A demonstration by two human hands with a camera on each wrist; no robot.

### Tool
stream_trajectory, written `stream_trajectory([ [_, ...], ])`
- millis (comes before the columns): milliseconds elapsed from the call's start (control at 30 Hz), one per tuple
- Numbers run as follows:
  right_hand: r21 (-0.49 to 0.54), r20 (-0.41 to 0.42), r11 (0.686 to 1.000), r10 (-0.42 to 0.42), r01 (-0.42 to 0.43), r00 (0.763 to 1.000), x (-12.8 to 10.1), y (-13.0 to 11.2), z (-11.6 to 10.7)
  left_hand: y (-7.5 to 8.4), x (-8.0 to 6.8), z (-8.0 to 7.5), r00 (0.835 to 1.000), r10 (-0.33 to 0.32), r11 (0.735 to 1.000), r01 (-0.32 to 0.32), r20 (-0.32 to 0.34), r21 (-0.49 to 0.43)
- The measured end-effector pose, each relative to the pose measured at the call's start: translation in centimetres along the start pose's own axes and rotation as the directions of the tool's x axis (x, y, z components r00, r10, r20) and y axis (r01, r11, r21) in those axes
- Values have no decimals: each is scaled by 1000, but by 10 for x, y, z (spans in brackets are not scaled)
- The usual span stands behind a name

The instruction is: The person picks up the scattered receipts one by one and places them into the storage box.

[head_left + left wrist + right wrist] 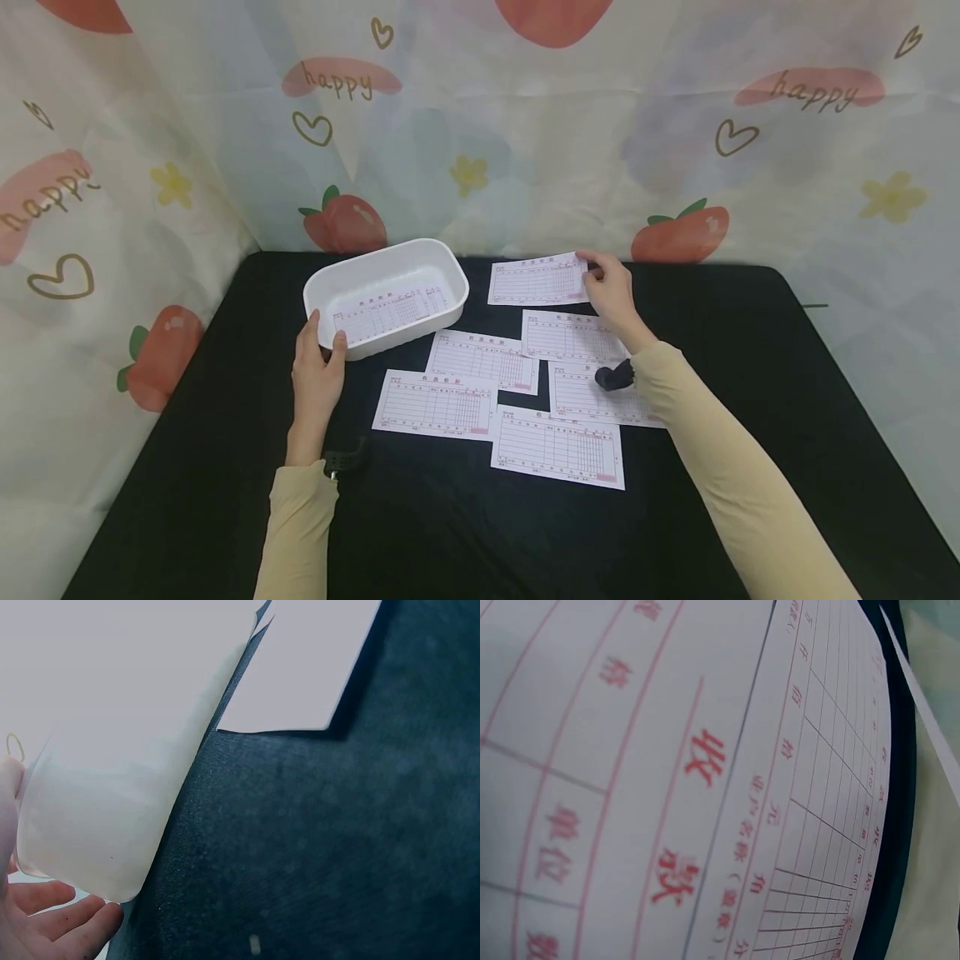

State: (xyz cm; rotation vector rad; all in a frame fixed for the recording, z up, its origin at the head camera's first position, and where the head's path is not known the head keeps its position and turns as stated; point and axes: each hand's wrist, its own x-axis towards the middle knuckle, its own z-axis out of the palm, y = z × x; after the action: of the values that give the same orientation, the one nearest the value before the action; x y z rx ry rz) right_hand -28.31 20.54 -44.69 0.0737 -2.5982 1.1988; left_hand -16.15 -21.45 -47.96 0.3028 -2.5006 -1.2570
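Observation:
My left hand [315, 379] grips the near left corner of a white plastic tub [390, 342], thumb and fingers around its wall. In the left wrist view, fingertips [101, 926] curl at the tub's end. Inside the tub lies a printed receipt slip [390, 312], apparently with another under it. At the table's far side, my right hand [613, 292] pinches the right edge of another receipt slip [532, 282]. The right wrist view shows printed slips [727, 765] close up, but the right fingers are hidden there.
Several more receipt slips lie on the black table [420, 517], some overlapping: one slip [570, 335] below the right hand, one [585, 396] partly under the right wrist, others [435, 406] nearer the tub. A patterned curtain [525, 150] hangs behind the far edge.

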Motion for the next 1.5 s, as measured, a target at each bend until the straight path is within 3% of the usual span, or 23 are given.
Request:
stream_trajectory([
  [800, 72, -74, 996, -42, 47, 996, -21, -16, -12, -2, -2, -3, 1000, 12, 1000, -12, -3, -4],
  [1500, 102, -147, 987, -109, 125, 983, -22, -36, -24, 1, -2, -1, 1000, 5, 1000, -5, 1, -3],
])
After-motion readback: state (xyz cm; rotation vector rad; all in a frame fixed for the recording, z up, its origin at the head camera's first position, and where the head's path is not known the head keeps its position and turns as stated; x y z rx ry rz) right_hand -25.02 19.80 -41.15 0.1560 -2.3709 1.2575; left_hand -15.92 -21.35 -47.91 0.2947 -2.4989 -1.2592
